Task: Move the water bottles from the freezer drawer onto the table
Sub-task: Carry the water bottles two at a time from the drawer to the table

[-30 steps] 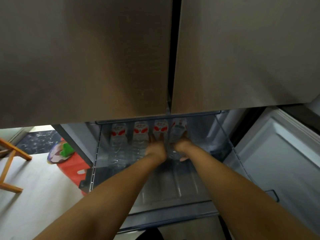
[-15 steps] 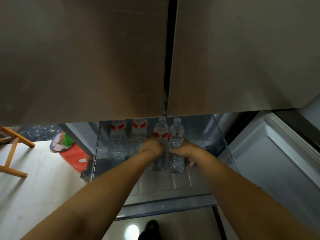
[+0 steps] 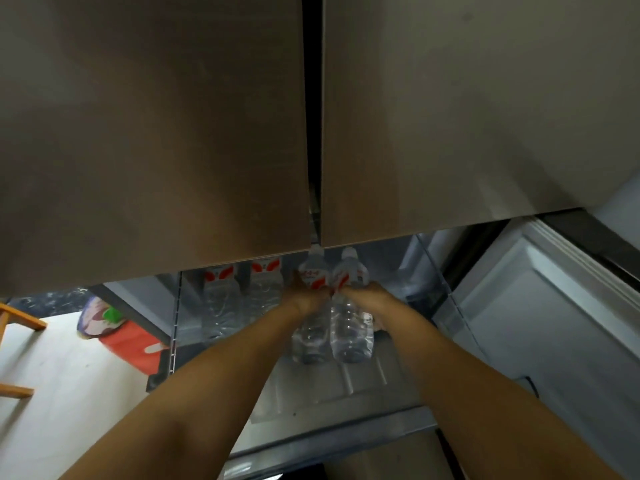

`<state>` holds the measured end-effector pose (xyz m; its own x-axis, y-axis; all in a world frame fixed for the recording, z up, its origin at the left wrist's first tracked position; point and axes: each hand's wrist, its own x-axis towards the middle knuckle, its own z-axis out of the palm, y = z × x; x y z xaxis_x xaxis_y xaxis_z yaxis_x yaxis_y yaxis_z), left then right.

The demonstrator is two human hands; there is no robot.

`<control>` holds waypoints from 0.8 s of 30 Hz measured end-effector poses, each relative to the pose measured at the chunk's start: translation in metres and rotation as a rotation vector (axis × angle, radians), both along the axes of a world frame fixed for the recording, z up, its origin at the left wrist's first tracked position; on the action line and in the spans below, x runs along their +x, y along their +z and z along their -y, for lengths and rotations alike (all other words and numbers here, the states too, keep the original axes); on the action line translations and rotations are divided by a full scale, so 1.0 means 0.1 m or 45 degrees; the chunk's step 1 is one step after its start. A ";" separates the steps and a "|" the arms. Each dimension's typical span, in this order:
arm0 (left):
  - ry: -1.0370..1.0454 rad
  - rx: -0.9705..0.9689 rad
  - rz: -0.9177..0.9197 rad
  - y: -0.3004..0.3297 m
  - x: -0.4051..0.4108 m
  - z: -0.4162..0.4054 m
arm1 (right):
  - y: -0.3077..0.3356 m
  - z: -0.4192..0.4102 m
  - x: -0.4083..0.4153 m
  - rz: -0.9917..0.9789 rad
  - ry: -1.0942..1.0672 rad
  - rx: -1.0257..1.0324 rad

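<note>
The freezer drawer [image 3: 346,427] is pulled out below two shut fridge doors. My left hand [image 3: 306,299] grips a clear water bottle [image 3: 310,336] with a red and white label. My right hand [image 3: 363,294] grips a second water bottle [image 3: 351,337] beside it. Both held bottles are raised above the drawer floor, caps up near the door edge. Two more labelled bottles [image 3: 221,306] [image 3: 265,296] stand at the drawer's back left, partly hidden by the left door. The table is out of view.
The brown fridge doors [image 3: 156,133] fill the upper view. An open white door panel [image 3: 554,323] stands to the right. On the pale floor at left lie a red bag [image 3: 133,344] and wooden furniture legs [image 3: 17,323].
Both hands have lifted their bottles up out of the row and toward me. The view has tilted, so the doors cover more of the drawer.
</note>
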<state>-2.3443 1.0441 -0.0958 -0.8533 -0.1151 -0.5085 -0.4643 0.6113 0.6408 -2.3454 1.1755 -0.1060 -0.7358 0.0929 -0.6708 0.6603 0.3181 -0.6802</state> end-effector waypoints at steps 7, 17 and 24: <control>0.343 0.812 0.311 0.18 0.30 0.11 | 0.51 -0.26 0.32 0.081 -0.210 -0.517; 0.420 1.205 0.363 0.80 0.76 -0.09 | 1.16 -0.62 0.92 0.032 -0.231 -0.925; 0.206 1.235 0.381 1.12 1.10 -0.27 | 1.23 -0.81 1.27 -0.076 -0.280 -0.941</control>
